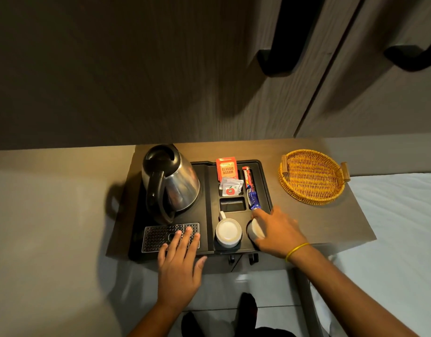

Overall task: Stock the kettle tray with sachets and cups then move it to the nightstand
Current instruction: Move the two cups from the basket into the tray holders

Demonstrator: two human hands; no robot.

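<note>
A black kettle tray (209, 205) sits on a dark wooden table top (307, 220). On its left stands a steel kettle (169, 183), with a perforated metal grille (161, 235) in front. The right compartments hold an orange tea sachet (226, 169), white sachets (230, 186) and red and blue stick sachets (250, 188). One white cup (228, 232) sits in the front well. My right hand (275, 231) is shut on a second white cup (254, 231) at the tray's front right corner. My left hand (179, 261) lies flat, fingers apart, on the grille.
An empty wicker basket (313, 176) stands on the table to the tray's right. Dark cabinet doors with black handles (277, 59) rise behind. White bedding (392, 227) lies at the right and floor shows below the table edge.
</note>
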